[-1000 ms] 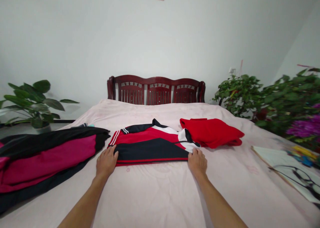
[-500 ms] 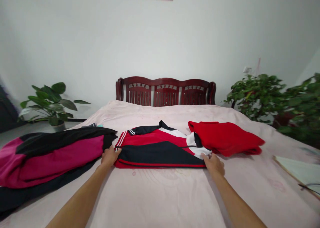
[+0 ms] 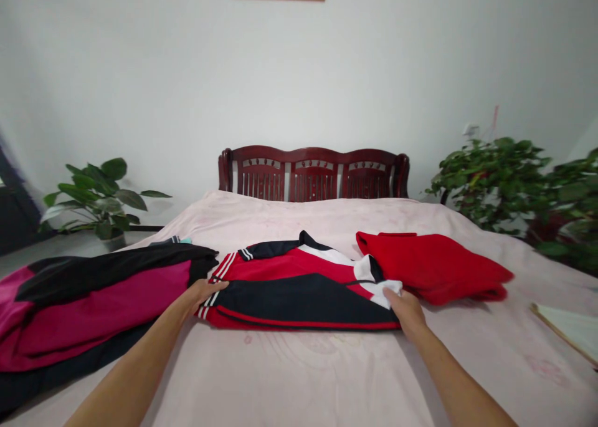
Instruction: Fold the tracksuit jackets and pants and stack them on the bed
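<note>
A folded tracksuit jacket [image 3: 299,293] in navy, red and white, with striped cuffs, lies across the bed in front of me. My left hand [image 3: 202,293] grips its striped left end, thumb on top and fingers hidden beneath. At the white collar end, my right hand [image 3: 405,311] pinches the fabric, its fingers mostly out of sight under the cloth. Close to my left hand lies a pile of magenta and black clothes [image 3: 116,305]. A folded red garment [image 3: 434,268] rests just beyond my right hand, against the jacket's collar.
A pale pink sheet [image 3: 289,383] covers the bed, with a dark wooden headboard [image 3: 313,172] at its far end. Potted plants [image 3: 495,184] stand on the right, another leafy plant [image 3: 100,196] on the left. A flat, pale board-like object [image 3: 567,327] lies at the right edge.
Both hands have drawn the jacket slightly nearer to me. My left hand has shifted a little left and my right a little right and down; the view has moved slightly.
</note>
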`<state>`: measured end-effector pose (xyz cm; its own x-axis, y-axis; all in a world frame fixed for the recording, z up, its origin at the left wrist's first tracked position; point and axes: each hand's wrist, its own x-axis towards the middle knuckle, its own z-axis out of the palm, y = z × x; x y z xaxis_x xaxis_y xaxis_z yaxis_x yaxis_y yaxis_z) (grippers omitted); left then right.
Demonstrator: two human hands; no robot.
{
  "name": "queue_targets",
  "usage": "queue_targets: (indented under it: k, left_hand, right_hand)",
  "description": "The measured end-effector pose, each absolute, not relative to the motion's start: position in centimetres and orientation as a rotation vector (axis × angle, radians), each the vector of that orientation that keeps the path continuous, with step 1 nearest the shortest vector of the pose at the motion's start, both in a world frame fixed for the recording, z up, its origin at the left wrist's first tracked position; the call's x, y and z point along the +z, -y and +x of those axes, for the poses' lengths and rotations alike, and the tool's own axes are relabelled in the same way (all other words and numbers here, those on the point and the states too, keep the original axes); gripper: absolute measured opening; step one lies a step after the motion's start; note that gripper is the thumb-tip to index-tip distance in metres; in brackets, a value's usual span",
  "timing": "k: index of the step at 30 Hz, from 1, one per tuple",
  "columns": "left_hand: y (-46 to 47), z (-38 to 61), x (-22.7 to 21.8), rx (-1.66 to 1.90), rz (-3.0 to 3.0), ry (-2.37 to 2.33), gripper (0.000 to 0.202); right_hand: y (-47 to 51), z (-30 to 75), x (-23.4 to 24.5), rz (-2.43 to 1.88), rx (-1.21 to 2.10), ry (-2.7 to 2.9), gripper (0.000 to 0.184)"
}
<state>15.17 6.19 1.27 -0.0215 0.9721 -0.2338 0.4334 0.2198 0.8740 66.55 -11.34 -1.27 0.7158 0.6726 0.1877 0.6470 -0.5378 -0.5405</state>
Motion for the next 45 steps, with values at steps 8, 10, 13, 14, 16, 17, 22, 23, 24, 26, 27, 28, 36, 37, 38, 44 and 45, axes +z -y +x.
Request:
queue_targets:
  k: [8,10,13,14,16,17,22,23,24,26,27,28,36,37,38,44,45]
  left_hand:
    - [-0.3,10.9,-0.3,0.700,1.380,-1.402,0.057]
    - [0.9,10.2,-1.3,0.638,1.488,-1.443,0.051]
    - [1.7,9.7,-1.5,0.536,1.793,-1.725,0.047]
    - [1.8,9.8,-1.2,0.525,1.923,-1.848,0.051]
    - [2.2,10.7,-0.2,0.531,2.192,-2.018,0.059]
    - [2.5,11.6,0.3,0.541,2.334,-2.024,0.060]
    - [3.8,20.7,1.1,0.505,2.806,-1.620,0.048]
    - [3.8,22.7,0.8,0.479,2.846,-1.516,0.047]
    - [3.7,24.5,0.3,0.452,2.879,-1.419,0.047]
    - [3.0,26.7,-1.0,0.366,2.924,-1.263,0.047]
    - [2.4,27.1,-1.7,0.319,2.931,-1.231,0.048]
    - [1.8,27.2,-2.3,0.279,2.931,-1.222,0.049]
    - [-2.0,21.2,-3.6,0.106,2.960,-1.156,0.060]
    - [-2.4,20.4,-3.4,0.068,2.950,-1.174,0.061]
    - [-2.8,19.7,-3.2,0.042,2.932,-1.211,0.062]
    - [-4.7,17.1,-3.4,0.060,2.783,-1.446,0.056]
    - [-4.9,17.1,-3.3,0.084,2.779,-1.469,0.056]
  right_hand:
    - [18.0,65.8,-1.1,-1.799,0.523,0.703,0.051]
    - [19.7,66.3,-1.8,-1.863,0.560,0.689,0.049]
    - [21.2,67.9,-2.0,-1.967,0.647,0.777,0.049]
    - [21.3,68.4,-1.7,-2.016,0.624,0.818,0.052]
    - [21.1,68.2,-0.6,-2.134,0.380,0.897,0.062]
    - [20.7,67.3,0.1,-2.175,0.190,0.947,0.066]
    - [16.1,53.8,2.4,-1.947,-0.047,1.632,0.059]
    - [15.0,50.4,2.3,-1.857,0.022,1.818,0.058]
    - [14.0,47.3,1.9,-1.788,0.085,1.952,0.057]
    - [12.4,42.8,0.6,-1.705,0.207,2.102,0.061]
    - [11.7,41.6,-0.1,-1.713,0.262,2.131,0.064]
    - [11.2,41.1,-0.9,-1.721,0.299,2.160,0.065]
    - [9.1,50.6,-3.0,-2.085,0.127,2.099,0.067]
    - [9.0,52.0,-3.0,-2.139,0.113,2.074,0.068]
    - [8.9,53.4,-3.1,-2.186,0.092,2.049,0.068]
    - [8.7,59.2,-4.2,-2.335,-0.166,1.937,0.059]
    - [8.7,59.6,-4.3,-2.326,-0.205,1.937,0.057]
